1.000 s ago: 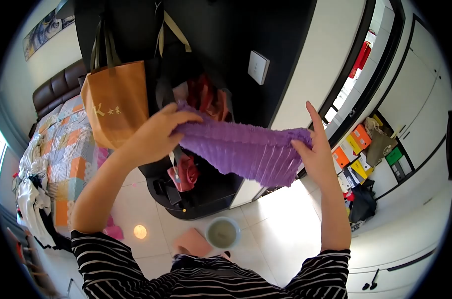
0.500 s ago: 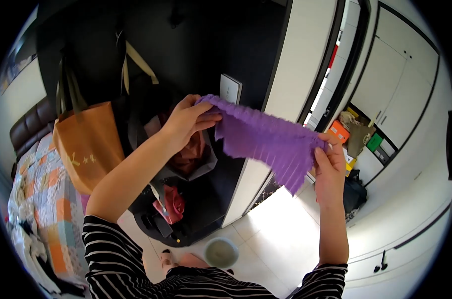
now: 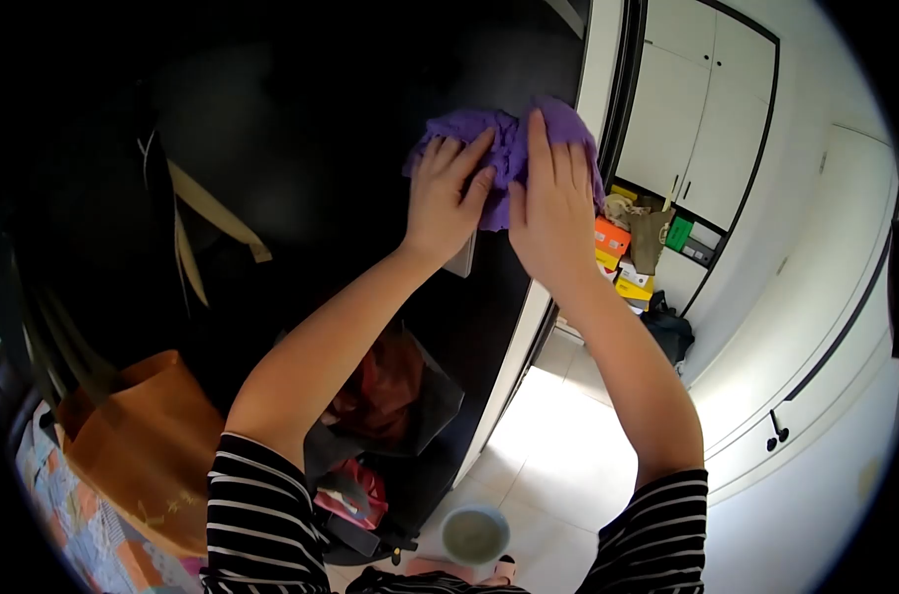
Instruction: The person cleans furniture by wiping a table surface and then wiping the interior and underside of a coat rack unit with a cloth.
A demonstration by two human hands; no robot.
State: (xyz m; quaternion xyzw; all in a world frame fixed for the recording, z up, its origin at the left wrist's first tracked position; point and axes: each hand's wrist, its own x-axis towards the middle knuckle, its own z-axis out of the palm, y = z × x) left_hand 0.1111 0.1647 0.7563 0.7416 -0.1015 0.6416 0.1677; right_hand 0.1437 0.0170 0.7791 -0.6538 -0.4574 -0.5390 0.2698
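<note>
- Left hand [image 3: 448,198] and right hand [image 3: 556,213]: side by side, fingers extended, palms down on the cloth, neither clenched.
- Purple cloth [image 3: 568,124]: bunched beneath both hands, against the dark panel [image 3: 301,129], its edge showing at 12 o'clock beyond the fingers.
- Pale wall plate [image 3: 461,261]: partly hidden, near the left wrist, at 6–7 o'clock.
- Boxes [image 3: 611,238]: 4 o'clock.
- Basin [image 3: 474,536]: floor, 6 o'clock.
- Orange-brown bag [image 3: 148,445]: 8 o'clock.

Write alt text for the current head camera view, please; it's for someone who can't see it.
The left hand and right hand of a person in striped sleeves spread over a bunched purple cloth against a black panel. An orange-brown bag is at lower left; a round basin sits on the floor below.
</note>
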